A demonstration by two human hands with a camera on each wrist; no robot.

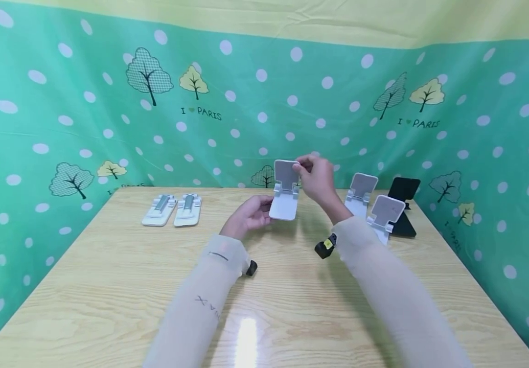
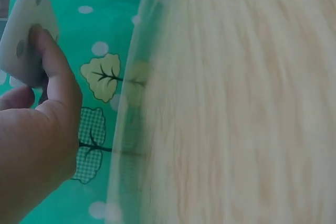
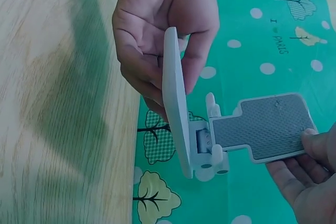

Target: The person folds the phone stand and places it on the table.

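Note:
Between both hands a white folding phone stand (image 1: 284, 204) is held up off the table, its grey-padded plate (image 3: 262, 127) unfolded from the base. My right hand (image 1: 318, 179) pinches the upper corner of that plate between thumb and fingers, as the right wrist view also shows. At the base, my left hand (image 1: 252, 214) grips the edge from the left; in the left wrist view its thumb or finger presses the underside (image 2: 26, 40) near round dark feet. The hinge (image 3: 205, 140) shows between base and plate.
Two folded white phone stands (image 1: 159, 210) (image 1: 188, 209) lie at the back left of the wooden table (image 1: 108, 286). At the right stand two unfolded white stands (image 1: 361, 191) (image 1: 386, 212) and a black one (image 1: 404, 204). A green patterned cloth (image 1: 246, 102) hangs behind.

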